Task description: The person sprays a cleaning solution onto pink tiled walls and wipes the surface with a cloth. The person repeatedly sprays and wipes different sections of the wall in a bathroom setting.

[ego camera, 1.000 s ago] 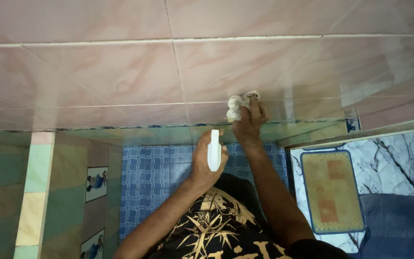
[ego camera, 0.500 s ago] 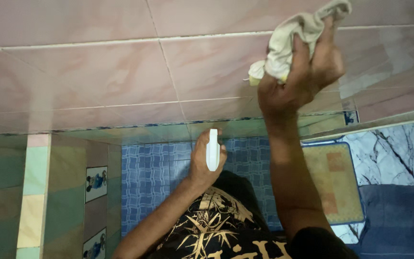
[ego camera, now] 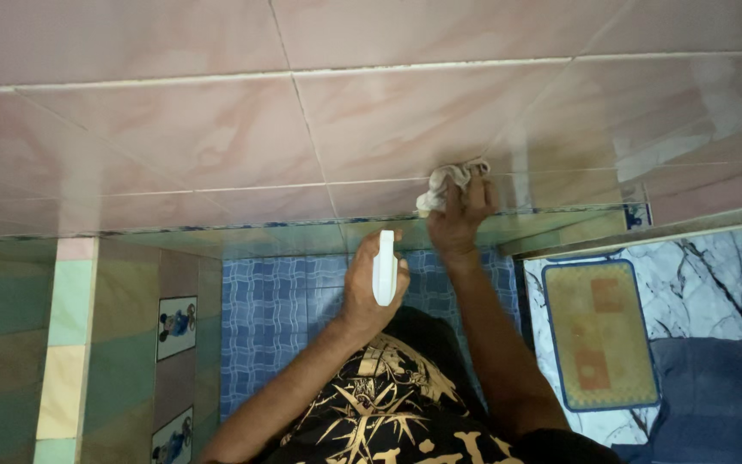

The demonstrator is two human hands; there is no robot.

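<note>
I am wiping pink wall tiles (ego camera: 216, 146), mid-frame.
My right hand (ego camera: 459, 219) is gripping a crumpled white cloth (ego camera: 447, 179) against them; my left hand (ego camera: 369, 288) is clasping a white spray bottle (ego camera: 384, 268).

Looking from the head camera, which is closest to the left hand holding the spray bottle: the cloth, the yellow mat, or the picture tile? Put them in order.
From the left hand, which grips the spray bottle:
1. Cloth, just up and to the right, pressed on the pink wall by the right hand.
2. Picture tile, off to the left on the side wall.
3. Yellow mat, on the floor at right.
</note>
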